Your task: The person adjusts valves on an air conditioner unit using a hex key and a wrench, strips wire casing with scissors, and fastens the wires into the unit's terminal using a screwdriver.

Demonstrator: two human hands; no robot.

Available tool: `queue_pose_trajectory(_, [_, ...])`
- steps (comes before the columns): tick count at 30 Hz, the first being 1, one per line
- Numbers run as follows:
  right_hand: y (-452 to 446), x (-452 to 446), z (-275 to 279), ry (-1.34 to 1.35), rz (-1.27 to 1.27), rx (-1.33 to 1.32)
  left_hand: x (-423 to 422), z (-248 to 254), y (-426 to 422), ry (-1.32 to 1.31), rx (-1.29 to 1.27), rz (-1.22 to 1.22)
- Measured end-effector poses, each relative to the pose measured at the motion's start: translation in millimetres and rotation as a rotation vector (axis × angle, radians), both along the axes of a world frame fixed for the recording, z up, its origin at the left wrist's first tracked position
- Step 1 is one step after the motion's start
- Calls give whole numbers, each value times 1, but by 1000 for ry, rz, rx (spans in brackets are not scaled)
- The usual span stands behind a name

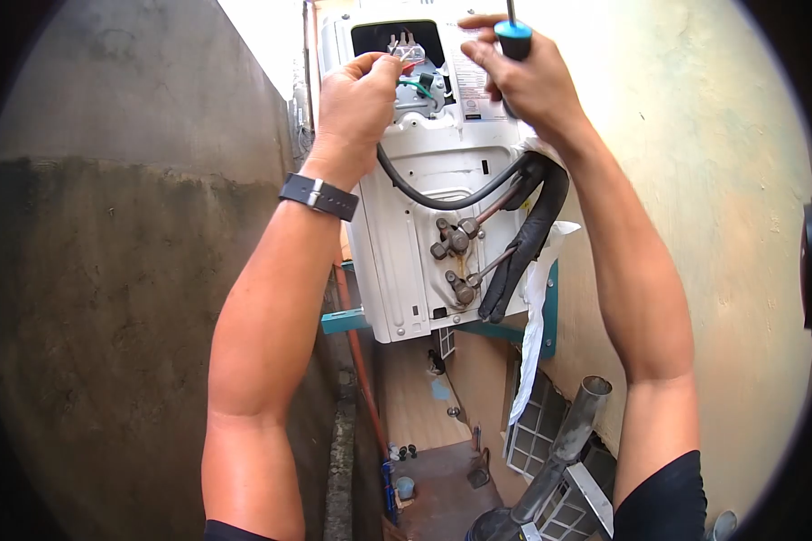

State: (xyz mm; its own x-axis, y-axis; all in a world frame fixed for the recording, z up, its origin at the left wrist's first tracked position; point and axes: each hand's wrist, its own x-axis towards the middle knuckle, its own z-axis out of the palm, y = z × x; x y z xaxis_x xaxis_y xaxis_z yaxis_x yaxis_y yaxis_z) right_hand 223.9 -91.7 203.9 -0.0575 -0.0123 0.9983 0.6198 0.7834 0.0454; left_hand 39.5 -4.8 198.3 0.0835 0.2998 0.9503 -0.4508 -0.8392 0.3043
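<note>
A white air-conditioner outdoor unit (392, 234) is mounted between two walls, its wiring compartment uncovered at the top. My left hand (356, 101), with a dark strap on the wrist, pinches thin wires (410, 61) in front of the terminal block (406, 47). A green wire (417, 87) runs into the compartment just below the fingertips. From under this hand a black cable (442, 202) loops across to the right. My right hand (541, 90) grips a screwdriver (512, 38) by its blue-and-black handle, shaft pointing up, to the right of the opening; its index finger is extended.
Brass service valves (456, 238) and black-insulated pipes (534, 230) stick out from the unit, with white tape (534, 334) hanging down. A teal bracket (345, 321) supports it. Far below are a grey pipe (579, 419), white grilles (537, 428) and a small bucket (405, 488).
</note>
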Motion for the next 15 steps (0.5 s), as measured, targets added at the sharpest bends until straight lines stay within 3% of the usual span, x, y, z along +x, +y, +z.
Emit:
queue_pose_trajectory(3, [-5, 2, 31, -340, -339, 275, -16, 8, 8, 136, 8, -137])
queue_pose_trajectory(6, [1, -4, 37, -536, -398, 380, -24, 10, 11, 244, -2, -197])
queue_pose_trajectory(14, [14, -8, 36, -611, -362, 496, -28, 9, 10, 288, -23, -208])
queue_pose_trajectory(15, [18, -7, 39, -647, -451, 618, -27, 9, 10, 287, -23, -207])
